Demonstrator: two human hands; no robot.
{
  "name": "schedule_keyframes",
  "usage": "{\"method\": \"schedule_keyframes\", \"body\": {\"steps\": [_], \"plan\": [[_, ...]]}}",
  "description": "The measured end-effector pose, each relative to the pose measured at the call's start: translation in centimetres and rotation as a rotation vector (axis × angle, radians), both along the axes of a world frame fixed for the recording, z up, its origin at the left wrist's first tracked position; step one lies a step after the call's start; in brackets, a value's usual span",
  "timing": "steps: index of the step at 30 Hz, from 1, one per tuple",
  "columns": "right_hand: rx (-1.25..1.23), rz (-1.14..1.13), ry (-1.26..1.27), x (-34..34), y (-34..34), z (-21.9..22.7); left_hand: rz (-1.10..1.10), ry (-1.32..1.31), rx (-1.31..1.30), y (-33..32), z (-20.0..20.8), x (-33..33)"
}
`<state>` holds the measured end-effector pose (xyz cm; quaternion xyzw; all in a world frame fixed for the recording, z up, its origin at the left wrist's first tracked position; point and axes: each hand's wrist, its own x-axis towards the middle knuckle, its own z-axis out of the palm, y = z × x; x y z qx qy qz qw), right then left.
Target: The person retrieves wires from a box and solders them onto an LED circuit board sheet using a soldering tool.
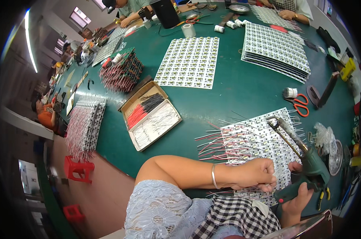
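Note:
My right hand (pixel 298 199) grips the handle of a dark green soldering gun (pixel 315 167), whose long metal tip points up and left over the board. My left hand (pixel 260 175) is closed, fingers pinched together low over the board; what they hold is too small to make out. Beneath both hands lies a white circuit board panel (pixel 258 131) with rows of small parts. Red, white and dark wires (pixel 212 145) stick out along its left side, and more wires rise at its right edge. My left forearm crosses the table's front edge.
Left of the panel stands a cardboard box (pixel 137 98) of red, black and white wires. Board panels (pixel 188 61), a panel stack (pixel 276 49) and wired bundles (pixel 84 123) lie around. Orange-handled scissors (pixel 302 105), a plastic bag (pixel 326 137) and cutters (pixel 324 197) sit right. Other people work farther off.

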<state>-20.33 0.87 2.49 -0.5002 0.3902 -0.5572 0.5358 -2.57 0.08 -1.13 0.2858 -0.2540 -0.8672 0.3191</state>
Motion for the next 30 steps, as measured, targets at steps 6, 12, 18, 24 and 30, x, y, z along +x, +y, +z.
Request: {"method": "schedule_keyframes", "body": {"steps": [6,12,18,24,30], "plan": [[0.058,0.149,-0.006,1.7,-1.2,0.5,0.16,0.041,0.029,-2.1,-0.5,1.1],[0.155,0.161,-0.006,2.3,-2.5,0.2,-0.037,-0.004,-0.073,-1.8,-0.4,0.7],[0.149,0.177,0.008,2.2,-2.1,0.3,-0.071,-0.061,-0.115,-1.6,0.2,1.4],[0.223,0.161,-0.039,2.6,-1.5,0.2,-0.134,-0.139,-0.227,-2.3,0.7,2.1],[0.249,0.188,-0.035,2.5,-1.6,-0.4,-0.142,-0.209,-0.107,-2.9,-0.1,2.4]]}}
